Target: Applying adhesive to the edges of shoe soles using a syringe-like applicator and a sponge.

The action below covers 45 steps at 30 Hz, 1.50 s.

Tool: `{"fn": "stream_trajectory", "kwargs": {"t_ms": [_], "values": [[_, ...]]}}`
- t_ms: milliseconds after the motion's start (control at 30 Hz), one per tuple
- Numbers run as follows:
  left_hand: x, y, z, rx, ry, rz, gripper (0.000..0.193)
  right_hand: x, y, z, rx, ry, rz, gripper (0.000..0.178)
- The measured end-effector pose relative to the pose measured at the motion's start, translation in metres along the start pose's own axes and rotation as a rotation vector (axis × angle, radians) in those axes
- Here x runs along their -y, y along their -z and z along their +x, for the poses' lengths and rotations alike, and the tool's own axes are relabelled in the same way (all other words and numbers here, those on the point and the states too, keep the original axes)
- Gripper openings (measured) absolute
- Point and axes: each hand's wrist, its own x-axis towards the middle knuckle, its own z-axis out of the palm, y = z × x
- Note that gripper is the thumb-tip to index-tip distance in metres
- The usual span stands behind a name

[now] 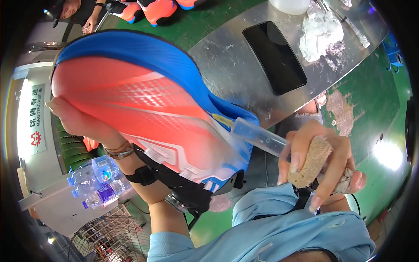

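A coral-red sports shoe [174, 113] with a blue sole spans the middle of the head view, tilted onto its side. My left hand [80, 120] is wrapped round its toe end, some fingers hidden behind it. In my right hand [336, 153] is a clear syringe [262, 139] with a yellow nozzle. The nozzle's thin tip is at the seam where the upper meets the blue sole. Between the same hand's fingers sits a rough beige block [310, 162]. A greyish wad [342, 182] shows under those fingers; its kind is unclear.
A metal table [222, 61] behind the shoe holds a black phone [275, 56], crumpled white tissue [321, 35], a thin clear tube [355, 32] and a white container [290, 5]. More coral shoes [157, 11] and another person's hand [91, 22] are far left. Bottles [98, 181] and a wire-cage fan [109, 238] stand lower left.
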Motion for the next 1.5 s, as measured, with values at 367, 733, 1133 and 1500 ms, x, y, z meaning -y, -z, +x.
{"fn": "stream_trajectory", "kwargs": {"t_ms": [367,733,1133,1500], "values": [[0.015,-0.005,-0.003,0.029,0.12,0.038,0.045,0.011,0.015,-0.029,-0.063,-0.232,-0.103,0.06],[0.044,-0.005,-0.031,0.063,0.426,-0.033,0.041,0.015,0.026,-0.039,0.009,-0.321,-0.22,0.063],[0.01,0.095,-0.087,-0.038,0.922,0.139,0.032,-0.022,0.021,-0.02,0.018,-0.123,-0.389,0.056],[-0.161,0.089,-0.159,-0.074,1.474,-0.029,0.054,-0.017,0.015,-0.033,-0.027,-0.14,-0.259,0.055]]}}
